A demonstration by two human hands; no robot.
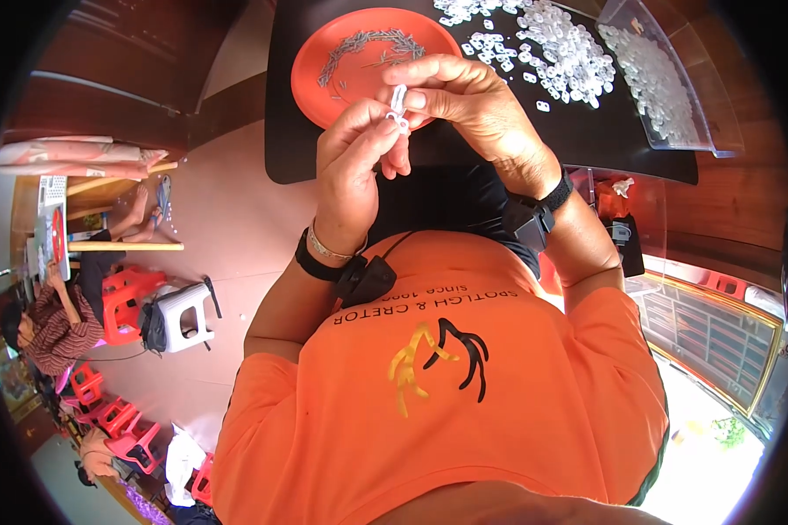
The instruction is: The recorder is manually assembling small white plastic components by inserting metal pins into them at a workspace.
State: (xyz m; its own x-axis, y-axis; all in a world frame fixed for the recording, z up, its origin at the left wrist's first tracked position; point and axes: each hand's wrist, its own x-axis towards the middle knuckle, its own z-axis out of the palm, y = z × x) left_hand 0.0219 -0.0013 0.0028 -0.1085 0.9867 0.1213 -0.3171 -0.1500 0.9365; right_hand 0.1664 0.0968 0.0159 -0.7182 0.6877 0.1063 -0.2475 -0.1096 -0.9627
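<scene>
My left hand [352,150] and my right hand [474,103] meet over the near edge of a red plate [306,86]. Between their fingertips is a small whitish, see-through plastic clip [399,98]. The left thumb and fingers pinch its lower end; the right thumb and forefinger close on its upper part. Whether it is one piece or two pressed together, I cannot tell. Thin grey metal pins [352,44], like small nails, lie in a loose ring on the plate.
Loose clear plastic pieces [565,54] lie heaped on the black table [291,144] to the right. A clear bin [707,140] full of similar pieces stands at its right end. On the left, another person [66,324] sits near red stools [130,302] and a white stool [186,317].
</scene>
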